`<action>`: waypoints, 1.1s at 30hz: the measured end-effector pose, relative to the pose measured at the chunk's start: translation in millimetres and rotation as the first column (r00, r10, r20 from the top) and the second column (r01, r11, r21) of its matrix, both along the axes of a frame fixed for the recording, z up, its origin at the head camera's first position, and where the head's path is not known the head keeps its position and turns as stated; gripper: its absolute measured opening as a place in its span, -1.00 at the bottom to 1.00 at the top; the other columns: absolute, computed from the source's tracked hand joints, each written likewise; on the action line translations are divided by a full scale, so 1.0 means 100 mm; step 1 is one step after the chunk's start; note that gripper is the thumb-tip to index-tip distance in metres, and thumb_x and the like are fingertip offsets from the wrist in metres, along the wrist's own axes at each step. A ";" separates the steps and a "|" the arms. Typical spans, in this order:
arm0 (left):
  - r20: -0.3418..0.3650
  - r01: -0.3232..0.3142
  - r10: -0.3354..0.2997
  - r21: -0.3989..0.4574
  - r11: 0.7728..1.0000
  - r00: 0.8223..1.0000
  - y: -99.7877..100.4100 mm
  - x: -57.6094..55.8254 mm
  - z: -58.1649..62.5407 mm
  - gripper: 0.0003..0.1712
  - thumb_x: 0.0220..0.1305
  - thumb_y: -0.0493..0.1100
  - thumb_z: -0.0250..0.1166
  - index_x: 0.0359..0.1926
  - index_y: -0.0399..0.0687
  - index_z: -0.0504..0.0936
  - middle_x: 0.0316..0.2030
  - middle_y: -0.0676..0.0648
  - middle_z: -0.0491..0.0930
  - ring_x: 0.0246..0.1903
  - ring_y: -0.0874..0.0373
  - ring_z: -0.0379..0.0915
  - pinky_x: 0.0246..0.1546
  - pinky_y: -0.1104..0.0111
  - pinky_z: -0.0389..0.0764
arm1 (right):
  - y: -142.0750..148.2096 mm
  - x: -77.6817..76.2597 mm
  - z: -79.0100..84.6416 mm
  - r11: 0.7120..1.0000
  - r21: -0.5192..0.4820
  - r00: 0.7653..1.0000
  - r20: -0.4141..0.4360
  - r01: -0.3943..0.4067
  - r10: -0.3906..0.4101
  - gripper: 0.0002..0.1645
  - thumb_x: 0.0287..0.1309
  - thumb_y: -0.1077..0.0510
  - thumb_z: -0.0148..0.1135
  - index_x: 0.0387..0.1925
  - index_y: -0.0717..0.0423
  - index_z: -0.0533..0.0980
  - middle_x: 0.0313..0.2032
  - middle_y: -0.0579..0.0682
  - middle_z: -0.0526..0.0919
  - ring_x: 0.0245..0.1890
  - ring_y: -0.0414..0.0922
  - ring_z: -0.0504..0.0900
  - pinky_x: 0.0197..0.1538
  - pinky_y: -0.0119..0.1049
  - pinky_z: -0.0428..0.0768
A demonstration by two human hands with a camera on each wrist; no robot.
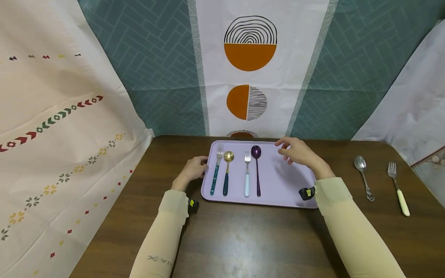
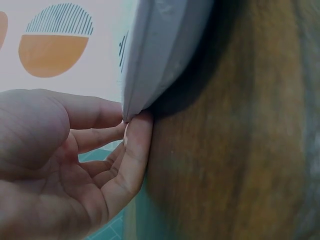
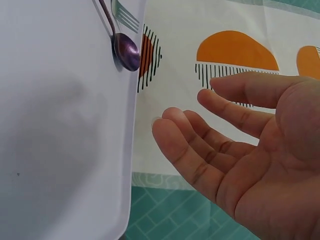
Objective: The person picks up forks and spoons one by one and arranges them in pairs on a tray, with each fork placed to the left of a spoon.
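Note:
A lilac tray [image 1: 285,181] lies on the brown table. My left hand [image 1: 194,168] pinches its left rim between thumb and fingers, as the left wrist view shows at the tray's edge [image 2: 167,45]. Over the tray's right part hovers my right hand [image 1: 296,152], fingers loosely bent and nothing in them. On the tray lie a fork with a dark teal handle [image 1: 214,175], a gold spoon with a dark green handle [image 1: 226,183], a fork with a pale blue handle [image 1: 247,183] and a purple spoon [image 1: 256,151]. The purple spoon [image 3: 127,52] also shows in the right wrist view.
Right of the tray, a silver spoon [image 1: 360,164] with an ornate handle and a fork with a cream handle [image 1: 403,202] lie on the table [image 1: 243,239]. Patterned cloth [image 1: 167,77] hangs behind the table, and a cream cloth [image 1: 69,154] hangs at its left.

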State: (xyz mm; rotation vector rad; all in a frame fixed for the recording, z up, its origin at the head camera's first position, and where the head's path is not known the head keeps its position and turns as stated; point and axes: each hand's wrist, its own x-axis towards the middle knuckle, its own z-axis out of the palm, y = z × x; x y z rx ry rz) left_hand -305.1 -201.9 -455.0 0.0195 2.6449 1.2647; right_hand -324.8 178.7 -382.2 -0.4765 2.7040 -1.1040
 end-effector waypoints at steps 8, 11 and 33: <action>0.005 0.005 -0.005 0.007 1.000 1.000 0.00 -0.01 -0.01 -0.46 0.55 -0.25 0.08 0.47 -0.29 0.38 0.05 -0.31 0.60 -0.08 -0.09 0.64 -0.02 0.10 0.74 | 0.07 -0.01 -0.08 1.000 -0.007 1.000 0.005 0.006 -0.006 -0.63 0.45 0.25 0.12 0.20 0.30 0.52 -0.11 0.24 0.55 -0.22 0.22 0.67 -0.29 -0.19 0.71; 0.006 0.003 -0.003 0.013 1.000 1.000 0.00 -0.01 -0.01 -0.46 0.56 -0.25 0.09 0.47 -0.29 0.37 0.06 -0.32 0.60 -0.07 -0.09 0.64 -0.01 0.10 0.74 | 0.09 -0.02 -0.09 1.000 -0.006 1.000 0.003 0.008 -0.008 -0.63 0.45 0.24 0.12 0.20 0.29 0.53 -0.10 0.25 0.56 -0.26 0.20 0.68 -0.28 -0.19 0.70; 0.014 -0.007 0.007 0.003 1.000 1.000 0.02 0.00 0.01 -0.45 0.55 -0.25 0.10 0.48 -0.29 0.37 0.08 -0.33 0.59 -0.08 -0.09 0.65 -0.02 0.10 0.74 | 0.31 0.06 -0.07 0.997 -0.071 1.000 0.017 0.015 -0.014 -0.61 0.50 0.23 0.09 0.24 0.32 0.50 -0.02 0.32 0.54 -0.22 0.21 0.66 -0.23 -0.13 0.74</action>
